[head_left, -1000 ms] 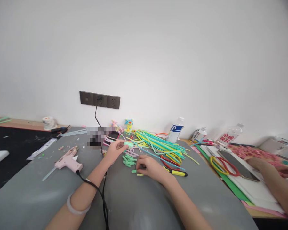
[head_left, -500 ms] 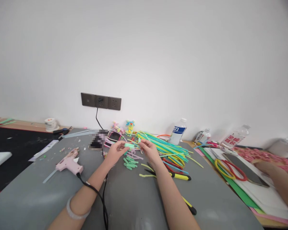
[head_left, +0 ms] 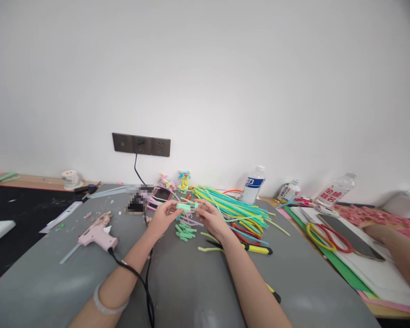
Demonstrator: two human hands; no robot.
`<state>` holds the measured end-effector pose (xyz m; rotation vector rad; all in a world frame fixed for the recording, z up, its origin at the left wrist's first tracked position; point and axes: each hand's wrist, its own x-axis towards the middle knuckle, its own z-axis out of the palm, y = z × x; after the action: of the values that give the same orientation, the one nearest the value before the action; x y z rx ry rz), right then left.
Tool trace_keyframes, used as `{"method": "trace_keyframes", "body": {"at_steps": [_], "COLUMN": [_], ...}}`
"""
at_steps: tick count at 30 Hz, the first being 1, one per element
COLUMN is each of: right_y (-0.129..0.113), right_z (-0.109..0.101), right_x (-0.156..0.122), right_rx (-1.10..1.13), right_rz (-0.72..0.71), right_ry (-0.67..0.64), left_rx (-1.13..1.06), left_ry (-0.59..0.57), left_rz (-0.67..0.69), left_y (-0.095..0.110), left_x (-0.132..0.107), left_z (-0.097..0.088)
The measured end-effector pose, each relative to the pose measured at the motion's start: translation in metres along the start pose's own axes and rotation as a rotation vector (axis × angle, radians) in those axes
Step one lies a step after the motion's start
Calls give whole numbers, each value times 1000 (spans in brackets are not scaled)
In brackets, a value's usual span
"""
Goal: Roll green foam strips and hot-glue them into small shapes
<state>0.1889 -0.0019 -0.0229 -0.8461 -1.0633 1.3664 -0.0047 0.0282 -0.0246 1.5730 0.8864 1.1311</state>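
Between its thumb and fingers, my left hand (head_left: 163, 219) pinches a short bundle of mint-green pipe cleaner pieces (head_left: 183, 207). Just to the right, my right hand (head_left: 210, 218) pinches one small green pipe cleaner piece (head_left: 196, 206) close to the bundle's right end; whether the two touch is too small to tell. Below both hands lies a little pile of cut green pipe cleaner pieces (head_left: 185, 231) on the grey table mat (head_left: 184, 287). Long green, teal and yellow pipe cleaners (head_left: 232, 207) lie spread behind my right hand.
A pink glue gun (head_left: 98, 234) lies at the left, its black cable (head_left: 136, 273) crossing my left forearm. Yellow-handled pliers (head_left: 258, 249) rest by my right forearm. A bottle (head_left: 253, 184) stands near the wall. At right are scissors (head_left: 331, 239), a phone (head_left: 350, 237) and another person's hand (head_left: 379, 234).
My right hand has shifted slightly left, bringing the small piece nearer to the bundle. My left hand keeps its hold. The view has moved a little.
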Motion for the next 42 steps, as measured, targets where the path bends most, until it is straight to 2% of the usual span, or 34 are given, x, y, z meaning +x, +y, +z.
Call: {"method": "trace_keyframes", "body": {"at_steps": [12,17,24,42], "right_y": [-3,-4,-3,2], "right_z": [-1,-4,-12,-13], "right_x": [-3,-3,0,3], "right_rx": [-12,29,91,-71], "right_rz": [71,58,49,-63], "right_ry": [43,54,157,156], "left_rx": [-22,-13,-4,15], "left_ry": [2,0,-12,-30], "left_rz": [29,40,39,32], "left_y": [-4,-3,-6,-5], "left_x": [1,1,1,0], "left_z": [1,1,0,1]}}
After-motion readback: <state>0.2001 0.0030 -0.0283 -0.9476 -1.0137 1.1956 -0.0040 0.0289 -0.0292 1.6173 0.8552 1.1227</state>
